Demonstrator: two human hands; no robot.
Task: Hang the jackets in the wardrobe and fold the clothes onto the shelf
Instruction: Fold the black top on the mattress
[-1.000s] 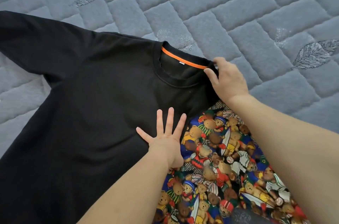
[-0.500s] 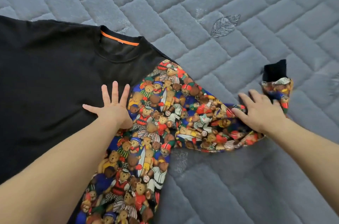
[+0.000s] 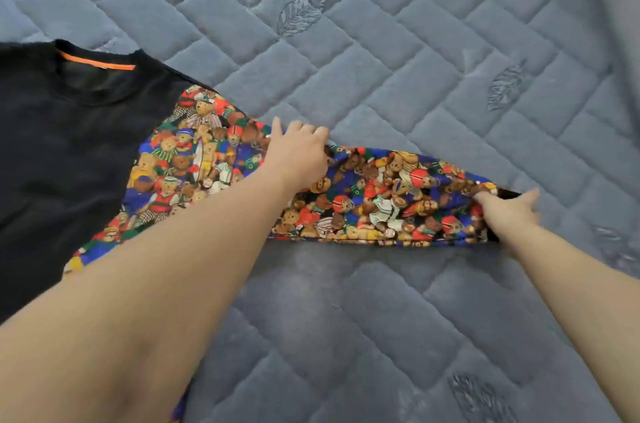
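A black sweatshirt point(image 3: 69, 159) with an orange strip inside the collar lies flat on the quilted grey bed cover point(image 3: 381, 58). Its teddy-bear print sleeve point(image 3: 381, 200) is stretched out to the right. My left hand point(image 3: 298, 155) sits on the sleeve near the shoulder, its fingers curled over the sleeve's upper edge. My right hand point(image 3: 509, 211) rests on the far end of the sleeve with fingers stretched out over the black cuff point(image 3: 510, 194), which is mostly hidden beneath it.
The grey quilted cover with stitched leaf motifs point(image 3: 301, 15) fills the view around the sweatshirt. The sweatshirt's body runs off the left edge of the frame.
The view has swung right. My left hand left the black chest and moved onto the printed sleeve. My right hand slid out to the cuff, and the sleeve now lies straight.
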